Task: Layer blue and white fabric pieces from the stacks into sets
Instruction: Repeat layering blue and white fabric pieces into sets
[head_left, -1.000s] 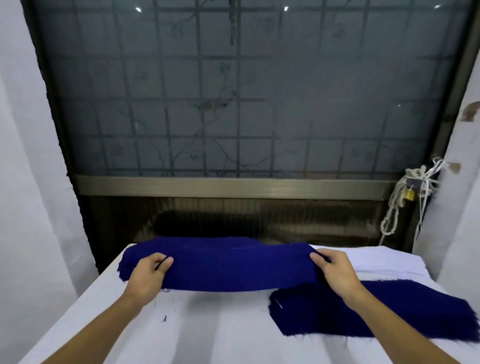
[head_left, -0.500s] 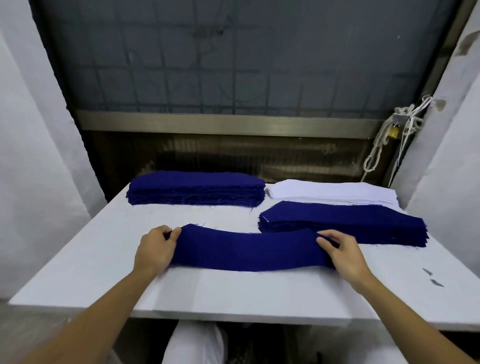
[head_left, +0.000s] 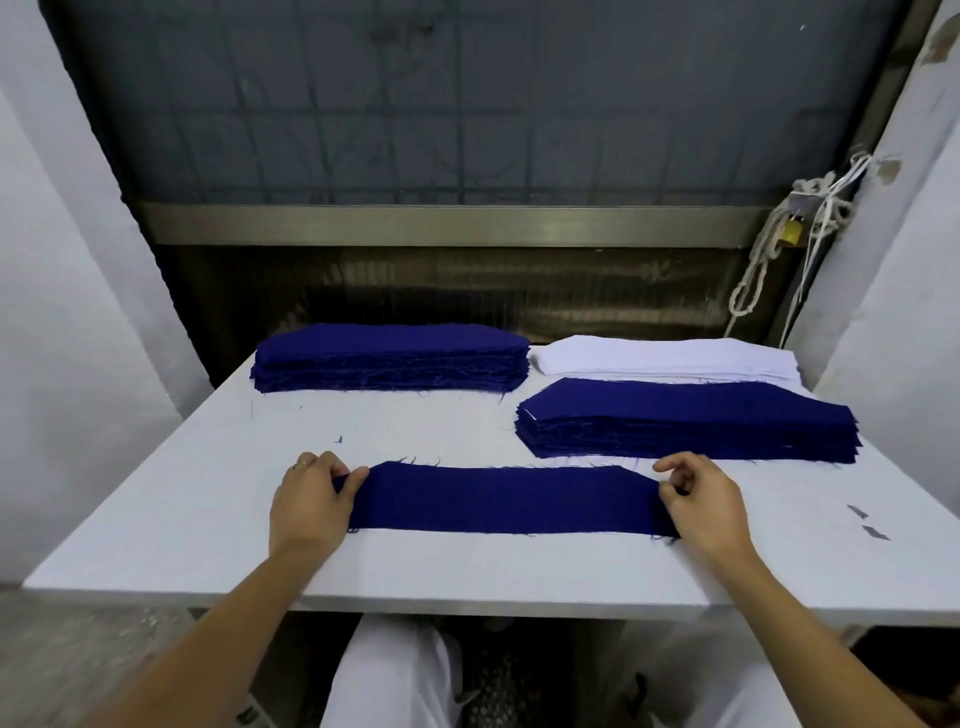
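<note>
- I am watching the blue piece (head_left: 509, 499) lying flat on the white table (head_left: 208, 493), toward 6 o'clock, near the front edge, with its long side running from 9 to 3.
- The left hand (head_left: 311, 501) is pinching the piece's 9 o'clock end, with the thumb lying on top of the cloth.
- The right hand (head_left: 701, 499) is sitting at the 3 o'clock end with its fingers curled over the edge. I cannot tell whether it is actually gripping the cloth.
- A tall blue stack (head_left: 389, 358) is sitting at about 11 o'clock.
- The white stack (head_left: 665, 356) is lying at 1 o'clock, just beside it.
- A second blue-topped stack (head_left: 685, 421) is resting toward 2 o'clock, just in front of the white one and close to the piece.
- Two small dark scraps (head_left: 862, 522) are lying at 3 o'clock.
</note>
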